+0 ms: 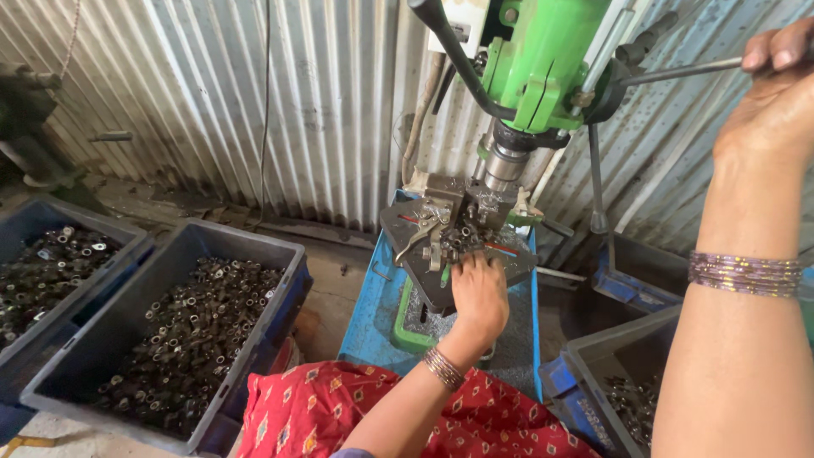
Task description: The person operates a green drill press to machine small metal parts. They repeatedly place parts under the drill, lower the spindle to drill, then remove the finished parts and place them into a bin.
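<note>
Gleaming small dark metal nuts (462, 240) under left hand (479, 297)

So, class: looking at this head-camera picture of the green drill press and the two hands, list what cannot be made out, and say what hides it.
- Left hand fingertips: tucked among small dark metal parts on the grey drill table, so the part being touched cannot be identified.
- Drill bit under the silver chuck: hidden by the clamp fixture.
- Right hand on the thin metal feed lever: cut off by the right edge.
- Grey crate at lower right: contents mostly hidden by the right forearm.
</note>
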